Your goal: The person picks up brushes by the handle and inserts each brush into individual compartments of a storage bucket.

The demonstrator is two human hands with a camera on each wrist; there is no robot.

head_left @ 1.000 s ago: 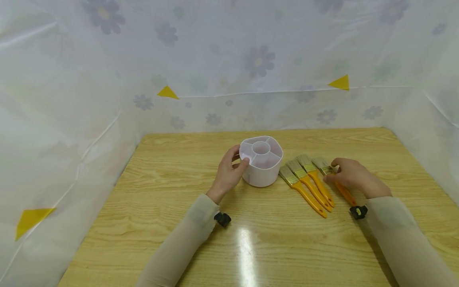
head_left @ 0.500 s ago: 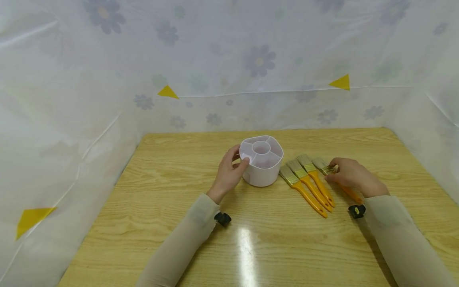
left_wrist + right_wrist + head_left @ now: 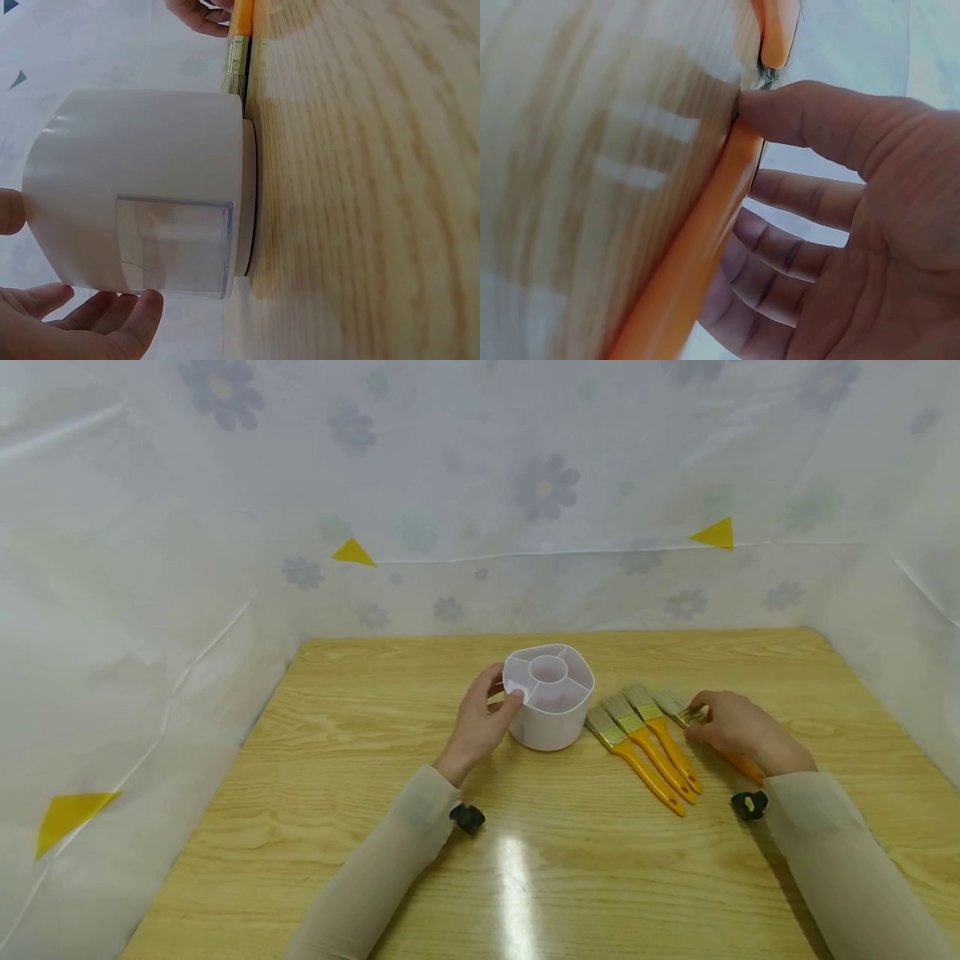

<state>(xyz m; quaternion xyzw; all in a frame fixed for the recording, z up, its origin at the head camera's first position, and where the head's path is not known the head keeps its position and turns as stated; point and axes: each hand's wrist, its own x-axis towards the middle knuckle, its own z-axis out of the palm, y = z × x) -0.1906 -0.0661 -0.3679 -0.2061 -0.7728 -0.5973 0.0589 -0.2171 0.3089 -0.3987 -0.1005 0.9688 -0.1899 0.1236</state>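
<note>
Our left hand has its grip spread around the left side of a white, round-cornered plastic holder, thumb on the rim; the holder stands upright on the yellow wood-grained counter, with compartments around a central round well and a clear plastic panel on its side. Our right hand, farther right, has its grip drawn in on a flat orange-handled paintbrush, pinching it near the metal band. Between our hands, three flat paintbrushes with orange handles lie fanned just right of the holder, pale bristles toward the far left, handles toward the near right
</note>
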